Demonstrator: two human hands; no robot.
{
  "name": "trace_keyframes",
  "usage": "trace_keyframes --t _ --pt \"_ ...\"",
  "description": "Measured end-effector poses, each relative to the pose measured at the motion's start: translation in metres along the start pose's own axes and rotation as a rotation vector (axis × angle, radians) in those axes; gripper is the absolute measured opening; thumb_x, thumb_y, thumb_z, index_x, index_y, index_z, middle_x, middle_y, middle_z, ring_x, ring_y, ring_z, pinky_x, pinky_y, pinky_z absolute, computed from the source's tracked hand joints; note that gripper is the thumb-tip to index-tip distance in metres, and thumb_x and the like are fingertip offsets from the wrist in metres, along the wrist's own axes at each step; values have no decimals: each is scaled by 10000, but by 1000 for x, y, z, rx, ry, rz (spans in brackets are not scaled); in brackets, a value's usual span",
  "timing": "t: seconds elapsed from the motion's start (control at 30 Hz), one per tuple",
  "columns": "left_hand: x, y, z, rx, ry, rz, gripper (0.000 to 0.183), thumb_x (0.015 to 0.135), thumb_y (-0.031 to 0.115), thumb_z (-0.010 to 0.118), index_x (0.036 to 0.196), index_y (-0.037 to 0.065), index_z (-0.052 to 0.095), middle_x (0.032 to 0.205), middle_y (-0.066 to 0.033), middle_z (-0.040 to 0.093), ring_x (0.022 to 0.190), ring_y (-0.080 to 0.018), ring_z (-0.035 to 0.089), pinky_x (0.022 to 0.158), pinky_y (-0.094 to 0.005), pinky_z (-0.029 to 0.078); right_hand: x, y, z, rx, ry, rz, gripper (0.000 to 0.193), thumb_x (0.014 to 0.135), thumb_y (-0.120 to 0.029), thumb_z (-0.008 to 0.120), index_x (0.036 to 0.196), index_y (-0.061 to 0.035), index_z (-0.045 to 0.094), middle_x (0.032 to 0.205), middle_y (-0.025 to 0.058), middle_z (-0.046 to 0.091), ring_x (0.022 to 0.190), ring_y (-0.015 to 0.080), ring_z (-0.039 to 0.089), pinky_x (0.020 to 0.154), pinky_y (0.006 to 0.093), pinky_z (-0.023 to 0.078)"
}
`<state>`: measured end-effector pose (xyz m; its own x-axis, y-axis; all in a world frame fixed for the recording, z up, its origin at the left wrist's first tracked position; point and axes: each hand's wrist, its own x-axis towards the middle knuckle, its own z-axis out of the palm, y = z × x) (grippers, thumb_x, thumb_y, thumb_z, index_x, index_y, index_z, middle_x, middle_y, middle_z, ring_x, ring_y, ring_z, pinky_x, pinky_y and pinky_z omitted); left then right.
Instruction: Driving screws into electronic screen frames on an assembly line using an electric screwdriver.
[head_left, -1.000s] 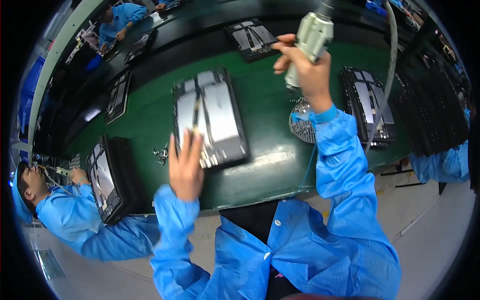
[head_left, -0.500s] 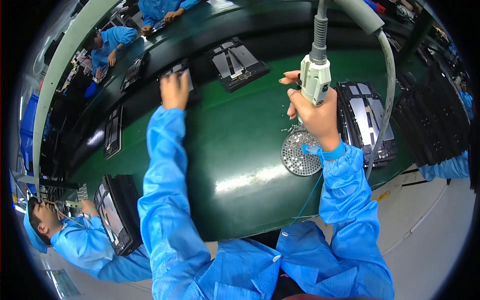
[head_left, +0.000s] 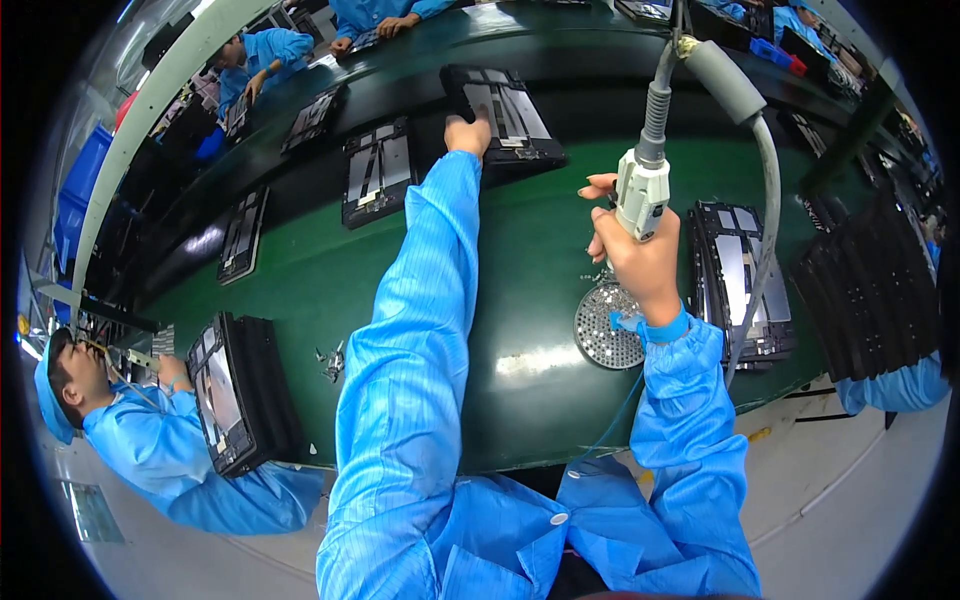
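My right hand (head_left: 645, 265) is wrapped round a white electric screwdriver (head_left: 642, 195), which hangs from a grey hose; some fingertips stick out on its left. Below that hand lies a round metal screw tray (head_left: 608, 325) full of holes and loose screws, partly hidden by the hand. My left arm reaches far across the bench. My left hand (head_left: 468, 135) is at the near left edge of an opened tablet (head_left: 515, 115), thumb on top, other fingers mostly hidden. Just left of it lies another opened tablet (head_left: 380, 175).
A stack of tablets (head_left: 740, 270) stands at my right, with black panels (head_left: 870, 290) beyond. Left are another stack (head_left: 235, 390), small metal parts (head_left: 330, 360) and single tablets (head_left: 243, 235). A co-worker (head_left: 150, 430) sits at left; others work across. The hose (head_left: 770, 200) hangs on the right.
My left hand has moved right, from above the left tablet to the edge of the middle one. The view has shifted. My right hand still holds the screwdriver above the tray.
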<state>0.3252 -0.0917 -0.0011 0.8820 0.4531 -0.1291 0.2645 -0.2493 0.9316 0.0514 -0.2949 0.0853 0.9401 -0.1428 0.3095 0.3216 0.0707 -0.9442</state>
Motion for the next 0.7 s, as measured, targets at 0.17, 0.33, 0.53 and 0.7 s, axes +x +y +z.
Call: trace_keyframes --t 0.17,0.33,0.53,0.7 --pt "-77 -18 -95 -211 -62 702 702 948 242 643 1503 -43 320 1310 -224 605 1157 -308 617 977 -344 476 -1 2 9 46 -33 -59 288 818 21 609 1101 18 662 950 79 712 559 101 615 491 254 517" --pt "-230 -74 -194 -263 -242 298 710 966 126 630 1537 -41 241 1487 -203 452 1331 -227 467 1087 -305 379 3 3 -3 -46 -36 -162 264 873 -18 600 1123 26 670 986 84 721 564 101 613 493 259 511" --pt "-362 -145 -220 -265 -178 270 636 960 52 617 1518 -25 322 1417 -174 520 1240 -179 515 1051 -291 407 -9 1 17 -47 -86 -155 289 879 -15 588 1143 74 663 1036 129 722 585 114 606 522 259 497" --pt "-394 -148 -200 360 74 373 561 895 215 690 1362 -48 527 1359 -229 478 1246 -379 395 1104 -432 320 -15 6 24 -112 -96 -169 318 871 -37 565 1151 82 657 1051 148 722 587 120 601 535 261 492"
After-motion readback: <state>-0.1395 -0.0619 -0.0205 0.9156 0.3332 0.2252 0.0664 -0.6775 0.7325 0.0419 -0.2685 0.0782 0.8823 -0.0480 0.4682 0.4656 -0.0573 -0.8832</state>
